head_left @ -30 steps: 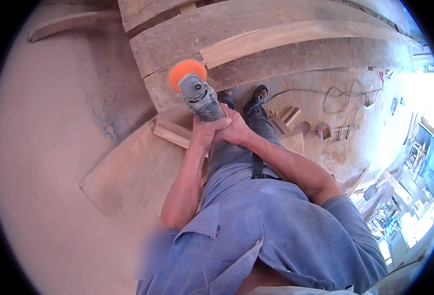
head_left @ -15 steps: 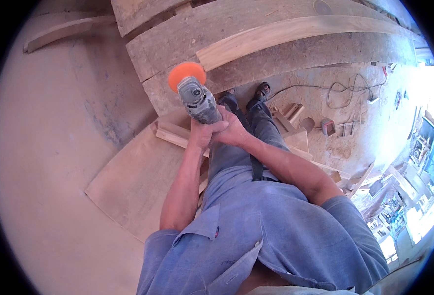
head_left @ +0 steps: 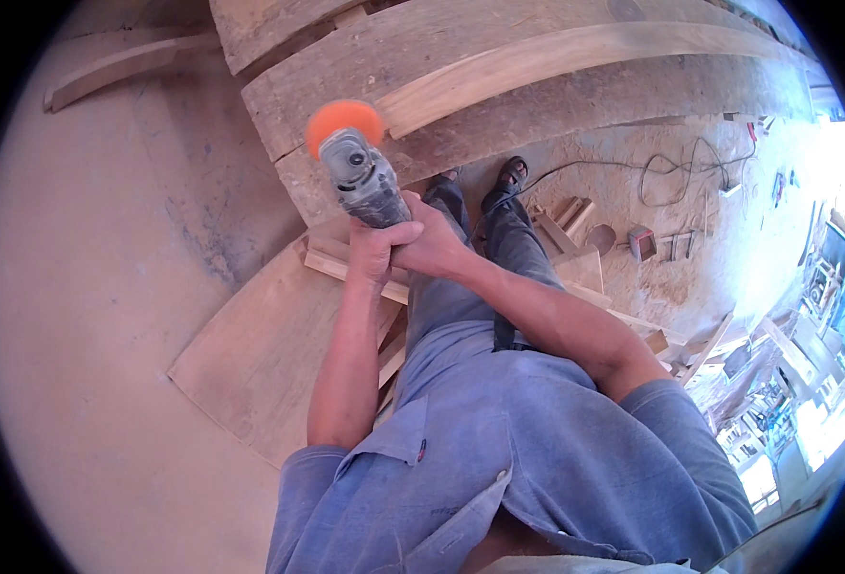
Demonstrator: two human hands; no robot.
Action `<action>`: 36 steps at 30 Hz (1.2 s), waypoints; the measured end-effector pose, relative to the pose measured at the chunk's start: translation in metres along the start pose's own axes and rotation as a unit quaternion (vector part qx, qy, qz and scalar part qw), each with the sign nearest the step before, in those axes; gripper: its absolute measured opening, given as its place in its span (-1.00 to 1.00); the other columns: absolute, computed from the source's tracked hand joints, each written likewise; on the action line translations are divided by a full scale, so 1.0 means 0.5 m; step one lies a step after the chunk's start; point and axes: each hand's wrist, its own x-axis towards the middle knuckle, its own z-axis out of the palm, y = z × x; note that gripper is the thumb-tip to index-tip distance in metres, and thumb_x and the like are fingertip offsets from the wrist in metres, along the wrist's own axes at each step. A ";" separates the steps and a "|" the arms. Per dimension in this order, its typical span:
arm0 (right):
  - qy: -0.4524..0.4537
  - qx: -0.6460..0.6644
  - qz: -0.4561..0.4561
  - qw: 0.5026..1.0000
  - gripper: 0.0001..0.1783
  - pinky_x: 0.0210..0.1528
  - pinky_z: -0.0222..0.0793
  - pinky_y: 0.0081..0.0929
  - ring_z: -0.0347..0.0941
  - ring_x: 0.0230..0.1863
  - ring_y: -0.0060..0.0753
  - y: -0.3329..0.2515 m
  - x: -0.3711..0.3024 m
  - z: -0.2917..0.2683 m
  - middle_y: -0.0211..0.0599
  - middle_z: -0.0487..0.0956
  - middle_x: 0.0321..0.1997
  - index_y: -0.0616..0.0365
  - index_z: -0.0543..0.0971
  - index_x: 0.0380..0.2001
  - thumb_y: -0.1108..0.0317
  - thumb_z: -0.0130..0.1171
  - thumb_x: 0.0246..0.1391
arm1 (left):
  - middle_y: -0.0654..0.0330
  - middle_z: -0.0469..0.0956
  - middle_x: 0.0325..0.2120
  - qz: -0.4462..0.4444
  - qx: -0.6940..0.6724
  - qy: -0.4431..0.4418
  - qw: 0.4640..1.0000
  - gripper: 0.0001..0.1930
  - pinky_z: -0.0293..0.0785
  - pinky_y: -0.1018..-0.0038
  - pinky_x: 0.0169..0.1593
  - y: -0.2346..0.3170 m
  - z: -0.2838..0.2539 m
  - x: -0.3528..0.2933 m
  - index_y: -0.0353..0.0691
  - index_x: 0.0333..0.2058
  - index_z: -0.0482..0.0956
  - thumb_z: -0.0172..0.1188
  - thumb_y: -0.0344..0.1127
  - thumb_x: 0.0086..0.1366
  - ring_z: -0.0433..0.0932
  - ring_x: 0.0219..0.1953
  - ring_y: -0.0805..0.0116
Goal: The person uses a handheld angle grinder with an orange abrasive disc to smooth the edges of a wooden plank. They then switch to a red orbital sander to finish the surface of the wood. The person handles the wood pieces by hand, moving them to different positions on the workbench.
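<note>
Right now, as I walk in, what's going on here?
A person is gripping a grey power tool with both bare hands, the left hand and the right hand close together on its body. Its orange disc is by the near end of a long pale board lying on a plank bench; whether they touch, I can't tell. Wood pieces and a dark cord lie on the floor beyond the person's legs.

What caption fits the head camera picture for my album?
Left hand and right hand grip a grey power tool, its orange disc near a pale board.
</note>
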 end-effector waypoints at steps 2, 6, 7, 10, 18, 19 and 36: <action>-0.004 -0.004 -0.006 1.000 -0.14 0.28 0.44 -0.19 0.53 0.21 0.05 -0.017 0.002 0.002 0.01 0.56 0.15 0.13 0.44 0.25 0.17 0.47 -0.18 | 0.15 0.67 -0.07 0.006 -0.022 0.009 1.000 -0.37 0.60 0.31 0.11 0.004 -0.003 -0.005 -0.25 0.01 0.59 0.52 -0.59 -0.14 0.67 -0.07 0.26; -0.039 -0.020 -0.011 0.999 -0.07 0.19 0.53 -0.14 0.59 0.13 0.14 -0.070 -0.009 -0.013 0.07 0.62 0.08 0.17 0.40 0.28 0.28 0.42 -0.30 | 0.03 0.68 -0.04 0.021 -0.061 0.017 0.998 -0.37 0.60 0.24 0.14 0.062 0.030 -0.046 -0.26 0.02 0.57 0.52 -0.57 -0.13 0.67 -0.03 0.18; -0.057 -0.016 -0.004 0.998 -0.06 0.18 0.53 -0.14 0.59 0.12 0.15 -0.088 -0.013 -0.023 0.09 0.63 0.07 0.19 0.40 0.28 0.30 0.41 -0.32 | 0.00 0.68 -0.03 0.027 -0.067 0.017 0.997 -0.37 0.60 0.23 0.15 0.074 0.038 -0.055 -0.27 0.02 0.56 0.53 -0.56 -0.13 0.67 -0.02 0.17; -0.085 -0.053 -0.007 0.995 -0.06 0.18 0.51 -0.23 0.64 0.08 0.02 -0.124 -0.027 -0.060 0.00 0.67 0.03 0.16 0.42 0.29 0.24 0.47 -0.28 | -0.04 0.67 -0.02 0.023 -0.100 0.018 0.995 -0.39 0.59 0.21 0.16 0.101 0.065 -0.077 -0.27 0.01 0.56 0.54 -0.51 -0.09 0.66 0.00 0.15; -0.178 0.020 0.029 0.983 -0.01 0.26 0.41 -0.20 0.50 0.19 -0.02 -0.220 -0.064 -0.126 0.07 0.50 0.13 0.30 0.38 0.30 0.17 0.49 -0.25 | -0.12 0.69 -0.11 0.006 -0.183 -0.011 0.983 -0.58 0.66 0.24 0.03 0.136 0.123 -0.105 -0.35 -0.08 0.54 0.45 -0.27 0.16 0.70 -0.11 0.14; -0.182 0.055 0.025 0.982 -0.01 0.27 0.40 -0.20 0.48 0.19 -0.03 -0.219 -0.065 -0.124 0.04 0.47 0.14 0.32 0.37 0.29 0.15 0.50 -0.24 | -0.12 0.69 -0.13 0.005 -0.195 -0.005 0.981 -0.59 0.67 0.24 0.00 0.141 0.129 -0.105 -0.36 -0.09 0.54 0.43 -0.24 0.19 0.71 -0.14 0.14; -0.037 0.139 0.134 0.980 -0.40 -0.14 0.52 -0.35 0.59 -0.21 -0.34 -0.255 -0.080 -0.067 -0.12 0.61 -0.23 0.47 0.54 -0.14 0.21 0.46 -0.18 | 0.01 0.65 -0.32 -0.129 -0.183 0.032 0.974 -0.65 0.66 0.27 -0.12 0.208 0.125 -0.092 -0.37 -0.13 0.57 0.39 -0.25 0.23 0.68 -0.28 0.18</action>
